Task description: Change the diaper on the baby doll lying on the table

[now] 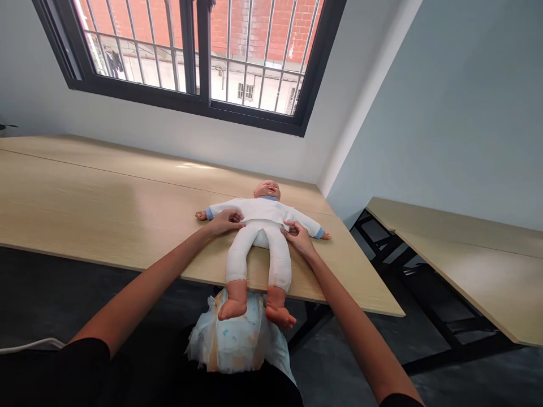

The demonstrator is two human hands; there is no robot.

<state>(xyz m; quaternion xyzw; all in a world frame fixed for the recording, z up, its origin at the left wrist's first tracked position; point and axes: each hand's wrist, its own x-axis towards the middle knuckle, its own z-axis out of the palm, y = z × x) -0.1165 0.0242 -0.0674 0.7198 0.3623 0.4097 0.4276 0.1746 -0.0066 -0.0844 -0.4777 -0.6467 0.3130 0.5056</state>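
A baby doll (271,265) lies on its back on the wooden table, its arms spread and its feet hanging past the near edge. It wears a white long-sleeved shirt (265,210) with blue cuffs and collar; its white cloth legs are bare of trousers. My left hand (227,221) is at the shirt's hem on the doll's left-hand side in the picture, fingers and thumb closed on the cloth. At the opposite side of the hem, my right hand (299,238) pinches the shirt likewise. Below the feet, a diaper (240,345) with blue marks rests on my lap.
The wooden table (85,192) runs along the wall under a barred window (199,102). To the right, beyond a gap, stands a second table (475,271) with black legs. A white cable (31,343) lies at the lower left.
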